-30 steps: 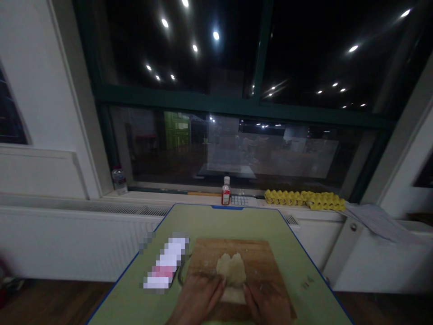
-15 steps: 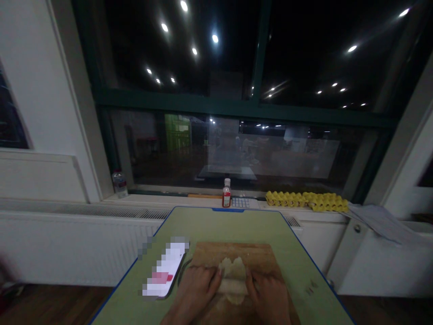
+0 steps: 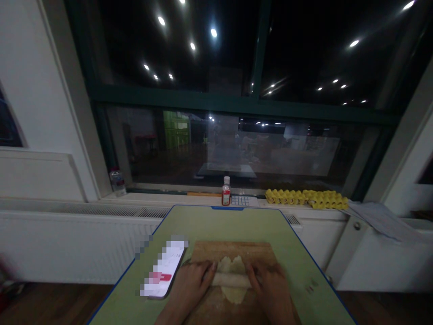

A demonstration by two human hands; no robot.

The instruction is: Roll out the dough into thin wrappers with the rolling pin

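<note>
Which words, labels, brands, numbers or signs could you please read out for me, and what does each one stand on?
No text can be read.
Phone screen: partly pixelated, any writing unreadable.
White-capped bottle on the sill: label too small and blurred.
Clear bottle at the sill's left end: label blurred.
Gridded sheet: nothing legible.
Rolling pin and dough: no lettering visible.
</note>
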